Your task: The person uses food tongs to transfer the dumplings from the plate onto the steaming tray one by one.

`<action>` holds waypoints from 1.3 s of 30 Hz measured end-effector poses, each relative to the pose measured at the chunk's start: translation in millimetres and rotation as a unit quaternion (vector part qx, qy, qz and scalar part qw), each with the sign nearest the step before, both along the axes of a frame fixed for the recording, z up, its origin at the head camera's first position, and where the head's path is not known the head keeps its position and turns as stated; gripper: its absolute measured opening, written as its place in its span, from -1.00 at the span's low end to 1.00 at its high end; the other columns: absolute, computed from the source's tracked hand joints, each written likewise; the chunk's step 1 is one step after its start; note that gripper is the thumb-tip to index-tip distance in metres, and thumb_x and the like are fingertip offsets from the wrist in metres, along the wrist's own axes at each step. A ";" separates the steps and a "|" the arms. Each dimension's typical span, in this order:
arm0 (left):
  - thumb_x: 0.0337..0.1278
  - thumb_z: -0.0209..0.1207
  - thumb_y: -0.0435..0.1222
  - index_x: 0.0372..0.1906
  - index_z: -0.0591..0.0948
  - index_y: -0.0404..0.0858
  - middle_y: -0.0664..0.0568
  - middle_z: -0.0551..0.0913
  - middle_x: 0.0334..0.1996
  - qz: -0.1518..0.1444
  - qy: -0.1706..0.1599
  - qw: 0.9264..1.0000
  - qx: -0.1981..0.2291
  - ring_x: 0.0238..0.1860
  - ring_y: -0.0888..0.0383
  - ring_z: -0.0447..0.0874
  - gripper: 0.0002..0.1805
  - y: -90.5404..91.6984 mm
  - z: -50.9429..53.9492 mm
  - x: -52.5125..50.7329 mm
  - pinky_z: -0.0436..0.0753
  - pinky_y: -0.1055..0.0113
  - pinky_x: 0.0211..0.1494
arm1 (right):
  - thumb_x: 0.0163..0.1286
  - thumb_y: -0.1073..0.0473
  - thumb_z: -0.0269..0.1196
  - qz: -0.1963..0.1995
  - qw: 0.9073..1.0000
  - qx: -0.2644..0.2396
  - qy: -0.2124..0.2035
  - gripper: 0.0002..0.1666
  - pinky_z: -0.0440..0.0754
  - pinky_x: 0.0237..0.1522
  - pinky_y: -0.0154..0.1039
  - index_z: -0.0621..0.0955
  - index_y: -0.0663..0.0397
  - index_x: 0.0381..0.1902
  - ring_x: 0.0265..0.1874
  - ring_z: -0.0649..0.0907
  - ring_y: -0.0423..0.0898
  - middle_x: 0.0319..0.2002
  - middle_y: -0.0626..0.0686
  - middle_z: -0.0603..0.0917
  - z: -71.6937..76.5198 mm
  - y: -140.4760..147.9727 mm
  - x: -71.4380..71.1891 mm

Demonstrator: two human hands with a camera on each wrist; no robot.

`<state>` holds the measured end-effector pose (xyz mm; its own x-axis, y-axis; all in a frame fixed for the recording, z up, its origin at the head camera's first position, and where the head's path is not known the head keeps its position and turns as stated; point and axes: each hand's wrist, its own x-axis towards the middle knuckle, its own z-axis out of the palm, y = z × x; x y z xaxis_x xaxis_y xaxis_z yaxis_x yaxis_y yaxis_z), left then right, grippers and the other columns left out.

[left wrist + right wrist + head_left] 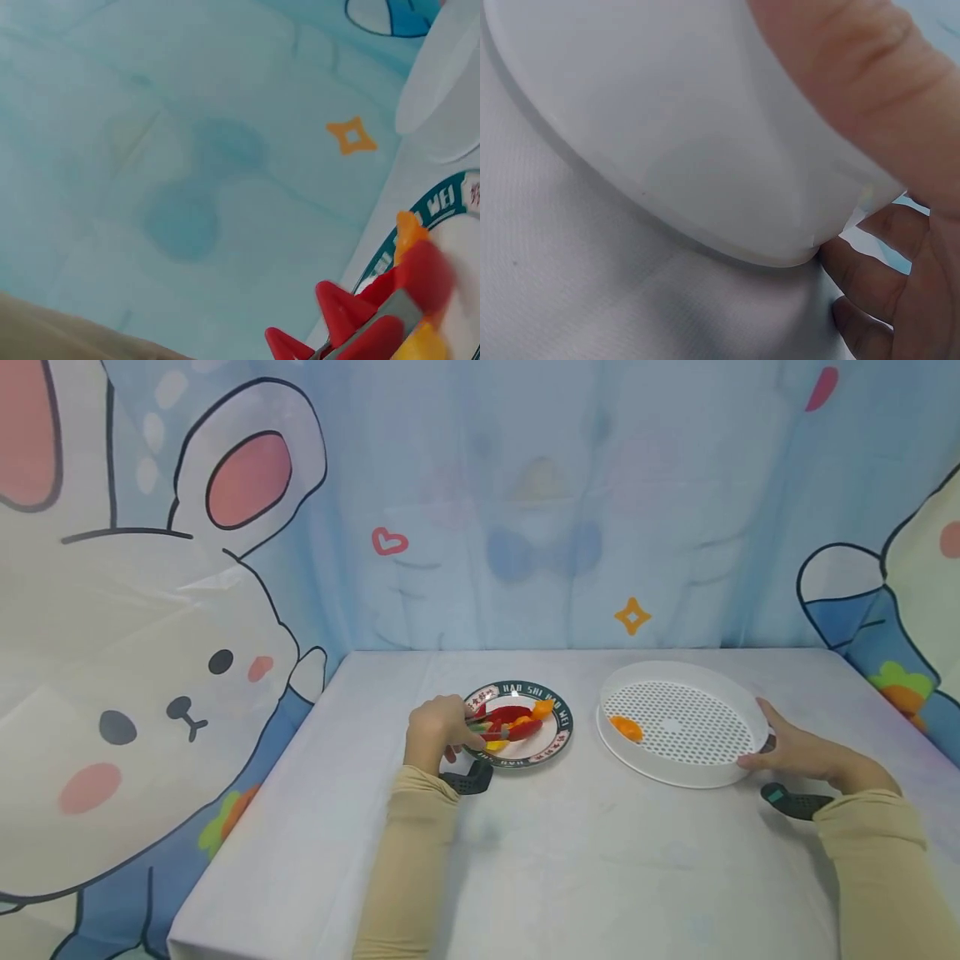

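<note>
My left hand (pixel 442 727) grips a pair of metal tongs (pixel 498 736), whose red ends (pixel 525 730) reach over a round plate (pixel 561 722) with a green patterned rim. Small orange and yellow pieces (pixel 543 708) lie on this plate around the tong ends. Whether the tongs pinch one of them is unclear. At the right, my right hand (pixel 810 753) holds the side wall of a white round sieve (pixel 690 772), thumb and fingers on either part of its edge. One orange piece (pixel 626 728) sits on the sieve's perforated floor.
Plate and sieve stand side by side on a white-covered table (pixel 600 860), a small gap between them. A blue cartoon curtain (pixel 480 527) hangs behind the table. Black wrist straps (pixel 795 802) are worn on both wrists.
</note>
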<state>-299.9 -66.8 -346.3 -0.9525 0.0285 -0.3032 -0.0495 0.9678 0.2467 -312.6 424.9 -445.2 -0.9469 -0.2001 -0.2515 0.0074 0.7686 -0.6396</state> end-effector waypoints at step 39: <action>0.12 0.24 0.03 0.37 0.36 0.02 -0.08 0.73 -0.43 -0.073 0.054 0.968 0.233 -0.60 0.08 0.69 -0.31 46.8 -3.5 -0.5 0.64 0.26 -0.38 | 0.16 -0.17 0.32 0.017 1.000 0.015 -0.008 0.50 -0.16 0.11 0.55 -0.61 0.17 0.38 0.30 -0.27 0.59 0.35 0.56 -0.42 4.5 -14.5 -3.8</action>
<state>-300.4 -20.0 -349.8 -0.9534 0.2753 -0.1233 0.1306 0.7452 0.6539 -316.4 410.5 -440.6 -0.9355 -0.2245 -0.2728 -0.0095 0.7879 -0.6157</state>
